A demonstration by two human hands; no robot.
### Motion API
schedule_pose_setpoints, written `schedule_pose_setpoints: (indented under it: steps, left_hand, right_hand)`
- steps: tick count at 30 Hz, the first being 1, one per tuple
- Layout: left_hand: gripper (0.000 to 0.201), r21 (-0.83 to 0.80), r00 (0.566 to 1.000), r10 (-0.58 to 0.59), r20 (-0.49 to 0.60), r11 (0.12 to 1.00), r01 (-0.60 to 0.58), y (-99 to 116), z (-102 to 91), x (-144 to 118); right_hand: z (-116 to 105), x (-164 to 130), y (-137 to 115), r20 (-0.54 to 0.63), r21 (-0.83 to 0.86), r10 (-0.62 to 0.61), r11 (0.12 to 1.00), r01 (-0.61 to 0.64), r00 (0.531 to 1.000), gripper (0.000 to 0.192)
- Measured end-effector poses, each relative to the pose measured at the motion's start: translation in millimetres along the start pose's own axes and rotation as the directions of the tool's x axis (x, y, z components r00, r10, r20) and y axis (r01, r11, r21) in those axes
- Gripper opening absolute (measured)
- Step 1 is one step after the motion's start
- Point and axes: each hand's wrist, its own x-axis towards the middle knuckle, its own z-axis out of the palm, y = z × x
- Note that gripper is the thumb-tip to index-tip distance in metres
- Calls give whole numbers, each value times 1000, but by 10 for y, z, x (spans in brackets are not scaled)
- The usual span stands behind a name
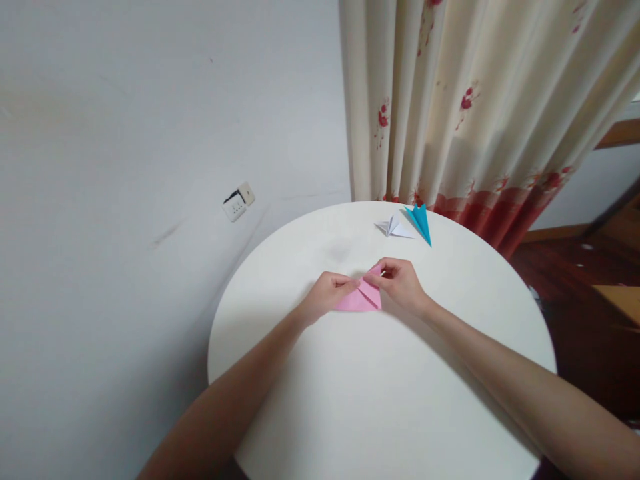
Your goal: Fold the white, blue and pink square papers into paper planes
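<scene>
A folded sheet of pink paper lies between my hands near the middle of the round white table. At its left part, my left hand grips the paper, thumb on top. My right hand pinches the upper right corner between thumb and fingers. A diagonal fold runs across the paper's face, and its lower edge is straight. Beyond my hands lie a white folded paper plane and, right of it, a blue paper plane with its point towards me. The fingers under the pink paper are partly hidden.
A wall with a power socket stands on the left, close to the table. A flowered curtain hangs behind the table's far edge. Dark wooden floor shows on the right.
</scene>
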Motion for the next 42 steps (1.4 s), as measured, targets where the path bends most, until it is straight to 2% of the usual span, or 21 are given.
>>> schedule_pose_setpoints:
  steps: [4,7,10,16,20,24,26,28,31,33,35,38,40,42]
  left_hand:
    - [45,-12,1000,5,24,1000,-5,-40,42,9]
    - [43,-30,999,-21,39,999,22,-46,58,3]
    - [41,-51,998,-42,45,998,44,-55,61,-2]
    - [41,-71,998,-56,21,996,57,-74,77,0]
    - [41,-68,997,-70,13,995,71,-63,98,0]
    - [42,-100,998,-64,22,993,66,-44,122,2]
    - [41,-134,998,-50,-40,990,45,-30,133,7]
    - [40,-186,986,-36,-160,983,5,-12,139,16]
    - [39,-270,951,-15,-308,960,-73,18,137,34]
    - [38,-324,938,-16,-345,940,-103,31,133,45]
    - [37,-378,943,-24,-333,919,-110,33,131,53]
    - [39,-437,974,-4,-226,894,-98,22,134,55]
    - [41,-452,986,15,-164,888,-89,12,131,50]
    - [42,-448,989,14,-150,890,-81,7,115,43]
  right_hand:
    - [93,-37,-20,-19,31,26,999,-25,999,30]
    - [133,-53,-51,-58,100,41,994,-35,997,39]
    - [146,-57,-83,-84,100,51,994,-42,995,46]
    - [158,-55,-46,-106,112,85,991,-73,991,45]
    - [167,-62,7,-106,111,62,993,-50,992,38]
    - [159,-55,-11,-102,68,45,997,-38,994,39]
    - [153,-45,-33,-103,38,23,999,-19,994,41]
    - [152,-39,-46,-81,7,15,1000,-14,997,43]
    - [160,-42,-37,3,-57,72,996,-72,997,48]
    - [169,-47,-21,45,-93,110,990,-105,993,53]
    - [173,-49,-7,61,-99,109,990,-103,992,54]
    - [166,-48,-9,78,-78,93,993,-87,993,53]
    - [155,-53,-27,129,-63,90,995,-83,988,54]
    - [143,-67,-52,200,-54,89,995,-80,976,54]
